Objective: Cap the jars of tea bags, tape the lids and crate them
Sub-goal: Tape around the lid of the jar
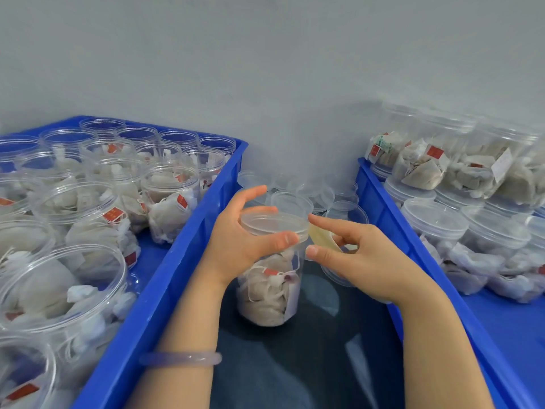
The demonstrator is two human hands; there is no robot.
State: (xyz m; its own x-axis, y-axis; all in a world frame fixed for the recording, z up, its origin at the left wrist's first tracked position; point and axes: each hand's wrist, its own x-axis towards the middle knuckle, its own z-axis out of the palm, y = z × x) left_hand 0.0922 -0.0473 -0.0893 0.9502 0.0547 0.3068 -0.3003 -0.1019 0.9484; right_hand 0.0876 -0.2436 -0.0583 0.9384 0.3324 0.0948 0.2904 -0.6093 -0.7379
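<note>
A clear plastic jar of tea bags (269,293) stands between two blue crates with a clear lid (274,224) on top. My left hand (239,234) grips the jar at the lid's rim, thumb in front. My right hand (354,255) holds a roll of clear tape (339,246) beside the jar and pulls a yellowish strip of tape (320,236) toward the lid's edge, index finger stretched to the rim.
The left blue crate (177,261) holds several open jars of tea bags (171,202). The right blue crate (380,214) holds several capped jars (433,225), some stacked. Loose clear lids (292,199) lie behind the jar near the grey wall.
</note>
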